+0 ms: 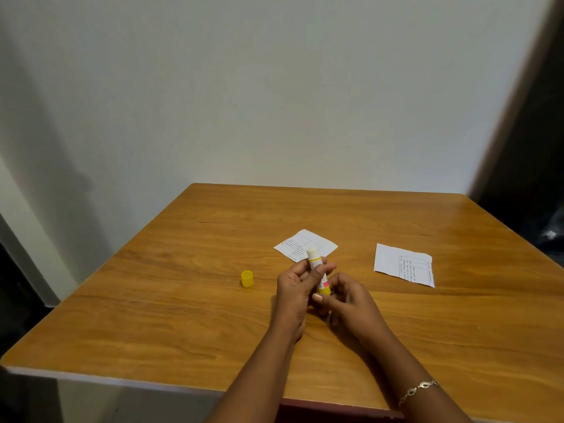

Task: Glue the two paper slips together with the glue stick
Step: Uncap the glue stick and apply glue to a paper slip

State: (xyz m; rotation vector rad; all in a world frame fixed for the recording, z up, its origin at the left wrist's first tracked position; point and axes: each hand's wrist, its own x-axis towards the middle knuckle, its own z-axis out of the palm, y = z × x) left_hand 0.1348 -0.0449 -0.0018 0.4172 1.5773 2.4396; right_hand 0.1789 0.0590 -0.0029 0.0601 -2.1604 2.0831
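Gripping the glue stick (314, 263) round its upper body, the left hand (293, 290) has its fingers curled about the tube and its thumb laid across the front of the label. The stick stands tilted, its white glue tip up and pointing away from the person. The right hand (348, 299) meets it from below, thumb and fingertips pinching the yellow base while the other fingers curl loosely beside it. Both hands are close together near the middle of the wooden table (183, 300); whether they touch each other around the stick cannot be told. The stick is uncapped, and its yellow cap (247, 278) stands on the table to the left of the left hand, apart from it. Just beyond the glue tip lies the left paper slip (308, 242), flat on the wood, turned cornerwise and printed with ruled lines and small text. The tip overlaps the slip's near edge in this view, but whether it touches the paper cannot be told. The right paper slip (403, 264) lies flat well off to the right, apart from the other slip and from both hands, with a printed grid on its right half. A silver bracelet (418, 389) circles the right wrist. A pale wall (274, 87) rises behind the table's far edge.
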